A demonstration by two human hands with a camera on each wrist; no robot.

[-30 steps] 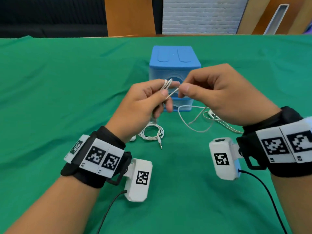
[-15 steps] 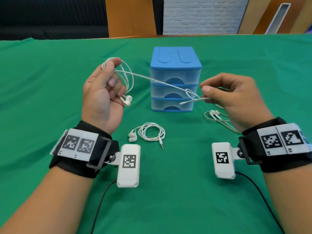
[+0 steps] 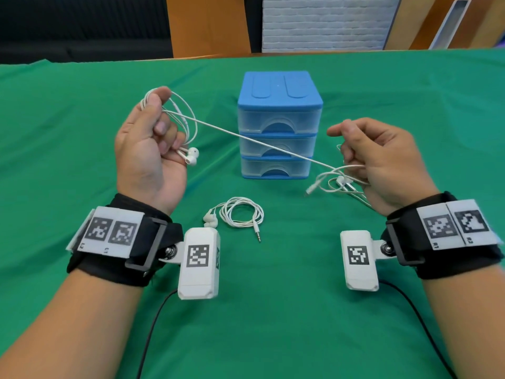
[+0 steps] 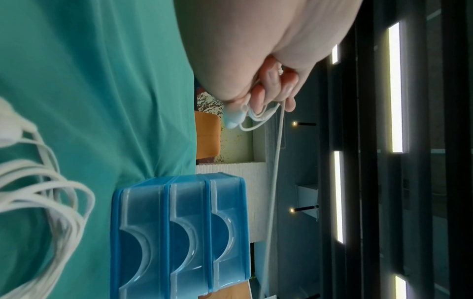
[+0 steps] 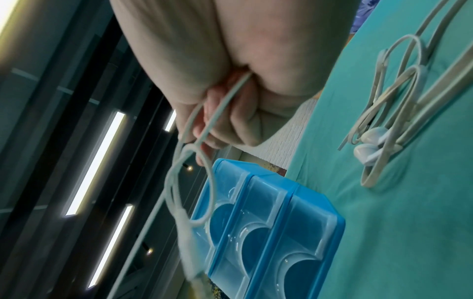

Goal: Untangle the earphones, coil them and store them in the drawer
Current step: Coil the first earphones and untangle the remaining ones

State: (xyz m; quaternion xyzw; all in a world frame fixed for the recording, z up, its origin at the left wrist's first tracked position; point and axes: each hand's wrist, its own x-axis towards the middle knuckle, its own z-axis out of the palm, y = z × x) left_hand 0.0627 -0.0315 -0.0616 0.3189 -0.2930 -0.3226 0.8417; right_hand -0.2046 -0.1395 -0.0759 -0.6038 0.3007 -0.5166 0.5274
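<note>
earphones (image 3: 246, 139): light, limp cord strung taut above bench | left hand (image 3: 149, 149) clamps coiled loops, buds dangling | right hand (image 3: 382, 162) pinches plug end; grip cord, not buds | drawer unit (image 3: 278, 124) behind

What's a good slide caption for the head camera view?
Both hands stretch one white earphone cable taut before a closed blue drawer unit; a coiled pair lies on the green cloth.

Left hand (image 3: 149, 149) raised at frame left, palm toward camera, fingers curled. Right hand (image 3: 382, 162) lower at frame right, fingers curled, knuckles up.
</note>
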